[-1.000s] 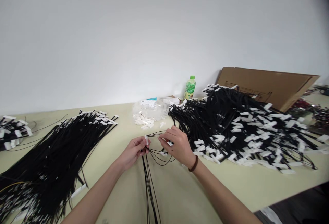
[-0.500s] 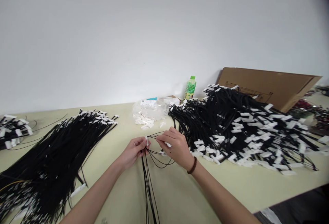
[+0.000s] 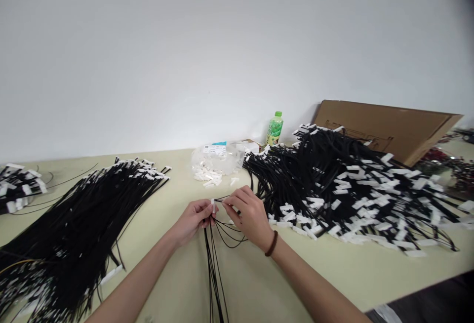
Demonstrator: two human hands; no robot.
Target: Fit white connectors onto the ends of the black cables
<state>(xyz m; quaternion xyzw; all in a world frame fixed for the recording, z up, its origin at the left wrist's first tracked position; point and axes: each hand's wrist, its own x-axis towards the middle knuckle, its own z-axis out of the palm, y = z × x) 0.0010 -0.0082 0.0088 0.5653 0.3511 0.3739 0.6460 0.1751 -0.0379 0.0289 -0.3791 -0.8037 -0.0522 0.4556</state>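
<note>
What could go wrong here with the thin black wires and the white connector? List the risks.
1. The left hand pinches a small white connector; a slip could drop it among the wires.
2. The thin black wires loop loosely under the right hand and might tangle or go in crossed.
3. The big cable pile lies close by; strands could snag it.

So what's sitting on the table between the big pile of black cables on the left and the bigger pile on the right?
In the head view: both hands, left hand and right hand, holding thin black wires, plus a clear bag of white connectors farther back.
</note>
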